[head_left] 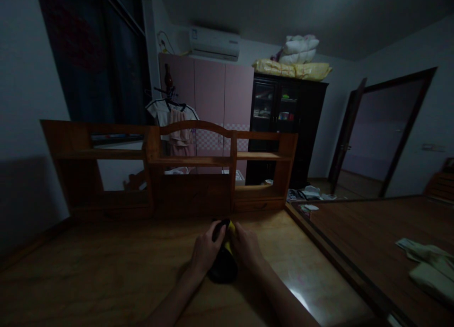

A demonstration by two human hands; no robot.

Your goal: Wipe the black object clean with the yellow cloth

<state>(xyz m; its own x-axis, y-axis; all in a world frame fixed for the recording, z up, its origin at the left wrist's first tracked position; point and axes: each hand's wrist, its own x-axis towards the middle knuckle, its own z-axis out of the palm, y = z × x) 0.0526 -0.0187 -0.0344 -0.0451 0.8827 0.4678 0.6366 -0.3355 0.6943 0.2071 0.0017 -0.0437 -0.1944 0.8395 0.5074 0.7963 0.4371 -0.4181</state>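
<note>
The small item (223,267) is black and yellow, the shelving (189,161) brown, and the wardrobe (209,95) pink with a checkered band (208,140).

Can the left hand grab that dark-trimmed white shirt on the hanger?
Probably not: the brown wooden shelf unit stands before the shirt, and the left hand holds a black and yellow object.

The left hand (205,249) and right hand (248,244) cover part of a black-and-yellow thing (223,269), too dark to identify. Both forearms (283,294) leave the bottom edge. A shelf (195,161) partly hides the wardrobe (209,90). Items (261,113) inside the cabinet (312,119) are too small to tell. The right edge cuts off a pale cloth (432,275).
</note>
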